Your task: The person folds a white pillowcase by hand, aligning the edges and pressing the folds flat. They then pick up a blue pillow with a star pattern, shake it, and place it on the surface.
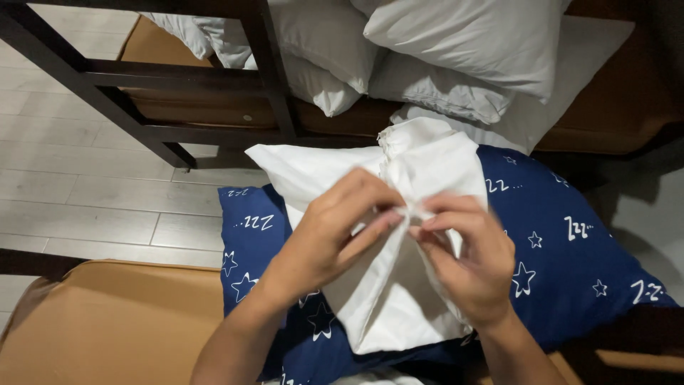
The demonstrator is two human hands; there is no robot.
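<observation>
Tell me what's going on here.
A person's left hand and right hand pinch a bunched fold of a white pillowcase, held above a navy star-patterned pillow. White pillows are piled on a tan mattress beyond.

The white pillowcase (pixel 399 285) lies crumpled and loosely folded across the top of the blue pillow (pixel 563 257), covering its middle. Its cloth is plain, thin and creased. One gathered end rises toward the far edge of the pillow, bunched into small pleats, and a wider flap spreads to the left beyond that edge. Near the centre a small fold is pinched up off the pillow. The nearer end hangs flat, stopping short of the pillow's near edge.
</observation>
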